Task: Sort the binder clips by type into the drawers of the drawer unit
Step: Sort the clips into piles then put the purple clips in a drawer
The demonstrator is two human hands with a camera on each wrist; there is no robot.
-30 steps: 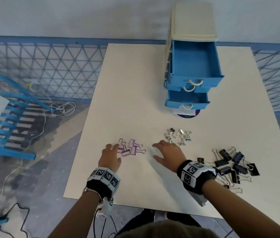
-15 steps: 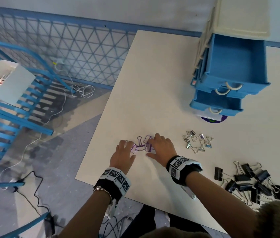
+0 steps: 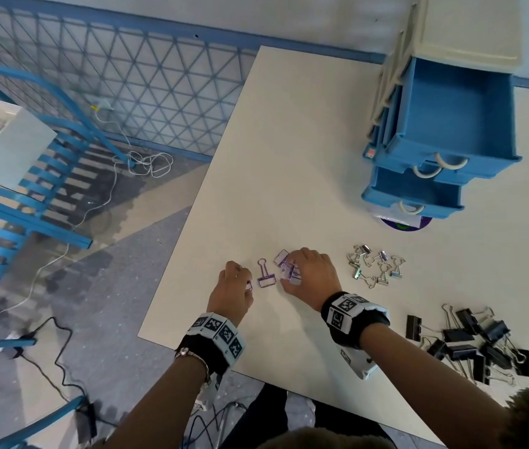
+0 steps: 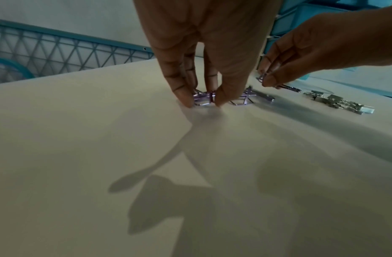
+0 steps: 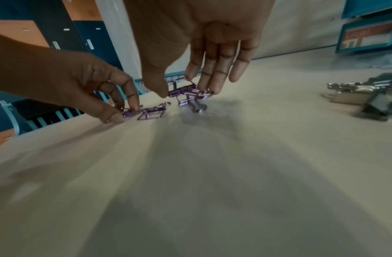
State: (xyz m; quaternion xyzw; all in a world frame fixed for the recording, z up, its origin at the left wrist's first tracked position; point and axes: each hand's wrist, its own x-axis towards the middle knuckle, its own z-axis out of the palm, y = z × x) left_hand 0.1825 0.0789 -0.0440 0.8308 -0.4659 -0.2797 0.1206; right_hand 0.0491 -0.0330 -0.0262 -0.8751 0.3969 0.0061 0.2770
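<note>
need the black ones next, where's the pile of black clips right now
In the head view the black clips lie at the table's near right edge, just right of the right hand's forearm, nearer the person than the silver clips.

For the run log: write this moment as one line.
left hand: pinches purple clip | right hand: pinches purple clips | silver clips, black clips: untouched on table | drawers: open
</note>
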